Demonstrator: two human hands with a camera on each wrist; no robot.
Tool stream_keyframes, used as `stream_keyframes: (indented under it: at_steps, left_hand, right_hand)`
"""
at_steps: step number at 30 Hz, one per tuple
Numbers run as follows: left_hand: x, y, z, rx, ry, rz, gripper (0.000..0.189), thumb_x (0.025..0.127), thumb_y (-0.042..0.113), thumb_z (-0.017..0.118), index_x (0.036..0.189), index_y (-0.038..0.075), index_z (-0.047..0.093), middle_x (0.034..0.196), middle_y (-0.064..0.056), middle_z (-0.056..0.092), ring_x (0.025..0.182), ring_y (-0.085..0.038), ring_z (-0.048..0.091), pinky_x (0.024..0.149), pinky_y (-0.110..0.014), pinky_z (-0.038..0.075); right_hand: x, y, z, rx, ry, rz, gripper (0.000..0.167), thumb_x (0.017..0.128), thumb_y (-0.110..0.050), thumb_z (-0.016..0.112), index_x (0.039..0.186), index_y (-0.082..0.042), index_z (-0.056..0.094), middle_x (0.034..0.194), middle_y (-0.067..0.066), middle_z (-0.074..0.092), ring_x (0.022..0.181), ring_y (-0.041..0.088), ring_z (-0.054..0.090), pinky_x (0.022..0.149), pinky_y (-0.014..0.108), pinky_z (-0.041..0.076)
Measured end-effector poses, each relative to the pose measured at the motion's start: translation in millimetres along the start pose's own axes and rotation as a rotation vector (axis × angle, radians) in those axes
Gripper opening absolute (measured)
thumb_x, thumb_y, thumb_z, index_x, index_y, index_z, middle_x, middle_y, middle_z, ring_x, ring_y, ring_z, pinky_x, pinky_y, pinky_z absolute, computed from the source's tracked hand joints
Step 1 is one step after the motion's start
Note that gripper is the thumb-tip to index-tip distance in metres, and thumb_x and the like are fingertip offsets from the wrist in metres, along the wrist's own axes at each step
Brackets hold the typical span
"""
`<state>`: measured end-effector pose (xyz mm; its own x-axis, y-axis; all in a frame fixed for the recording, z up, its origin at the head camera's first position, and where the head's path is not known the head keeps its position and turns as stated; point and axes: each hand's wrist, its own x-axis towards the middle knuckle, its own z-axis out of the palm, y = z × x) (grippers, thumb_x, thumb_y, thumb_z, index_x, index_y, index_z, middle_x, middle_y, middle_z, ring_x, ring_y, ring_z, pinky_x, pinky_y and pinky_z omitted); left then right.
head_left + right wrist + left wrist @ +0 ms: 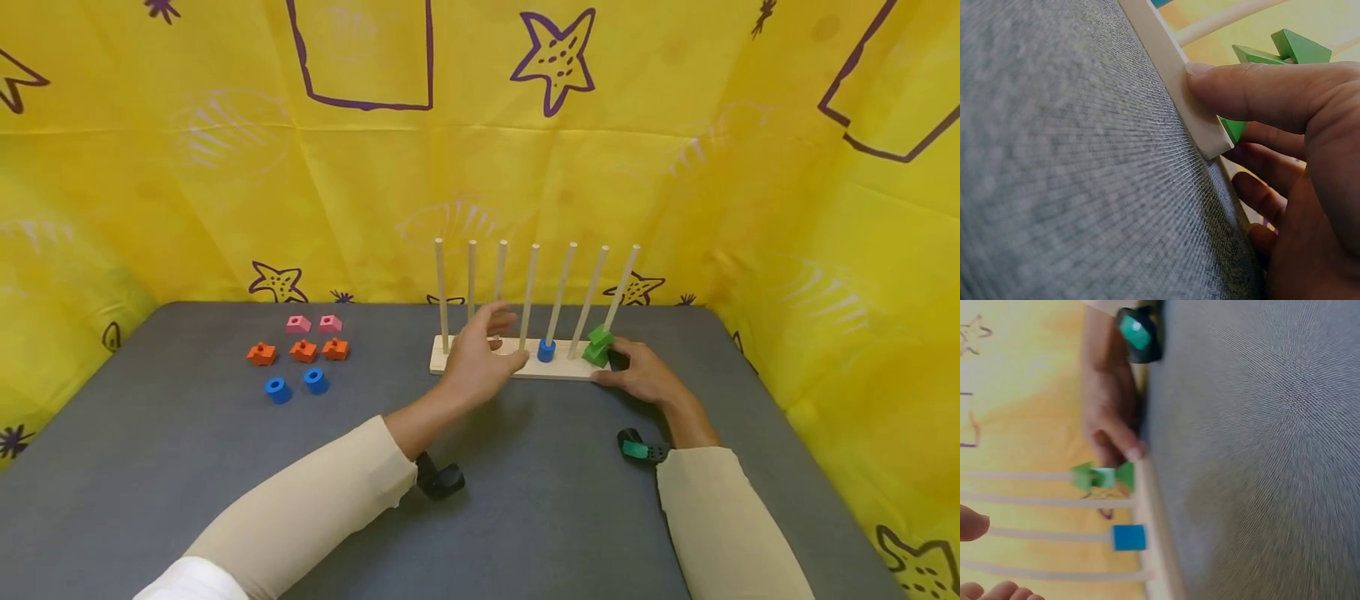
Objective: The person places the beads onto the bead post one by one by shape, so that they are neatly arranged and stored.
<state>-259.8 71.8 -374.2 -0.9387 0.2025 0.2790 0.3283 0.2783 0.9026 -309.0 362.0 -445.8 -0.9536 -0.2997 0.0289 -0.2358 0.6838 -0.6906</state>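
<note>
A wooden peg board [562,369] with several upright pegs stands near the back of the table. Green angular blocks [597,346] are stacked on its rightmost peg, and a blue cylinder [546,351] sits low on a peg further left. My right hand [645,373] grips the board's right end, thumb [1241,90] on the front edge and fingers bent round behind. In front of the middle pegs is my left hand [483,354], thumb and fingers apart with nothing held. It hides part of the board; in the left wrist view only its thumb [971,524] and some fingertips show.
Left of the board lie two pink blocks [298,324], orange blocks [303,351] with small knobs, and two blue cylinders [278,390] with holes. A yellow patterned cloth [360,208] hangs behind the dark grey table [187,467]. Both wrists carry black devices [442,482].
</note>
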Motion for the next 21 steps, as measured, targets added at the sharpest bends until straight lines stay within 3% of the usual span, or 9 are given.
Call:
stream_keyframes:
  at_steps: [9, 17, 21]
  left_hand:
    - [-31.4, 16.2, -61.4, -0.118, 0.084, 0.189, 0.057, 0.083, -0.007, 0.071, 0.134, -0.002, 0.046, 0.124, -0.018, 0.059, 0.114, -0.026, 0.056, 0.091, -0.044, 0.047]
    - [-54.7, 13.5, -118.2, -0.087, 0.203, 0.246, 0.058, 0.079, -0.015, 0.071, 0.131, -0.005, 0.048, 0.121, -0.018, 0.06, 0.11, -0.022, 0.057, 0.091, -0.038, 0.047]
    - [-65.3, 7.7, -144.6, -0.122, 0.26, 0.278, 0.057, 0.078, -0.019, 0.069, 0.129, -0.003, 0.051, 0.119, -0.021, 0.06, 0.107, -0.024, 0.057, 0.09, -0.032, 0.046]
  right_hand:
    - [-1.6, -2.0, 3.7, 0.005, 0.007, -0.009, 0.064, 0.084, -0.023, 0.076, 0.136, 0.003, 0.05, 0.138, 0.026, 0.046, 0.128, 0.042, 0.037, 0.106, 0.06, 0.022]
    - [-3.4, -1.4, 3.6, -0.001, 0.001, 0.013, 0.068, 0.085, -0.026, 0.075, 0.139, 0.003, 0.047, 0.14, 0.027, 0.044, 0.13, 0.044, 0.034, 0.105, 0.062, 0.021]
    - [-2.4, -3.1, 2.3, -0.008, -0.004, 0.012, 0.068, 0.085, -0.025, 0.075, 0.139, 0.004, 0.046, 0.14, 0.027, 0.043, 0.131, 0.045, 0.033, 0.106, 0.063, 0.02]
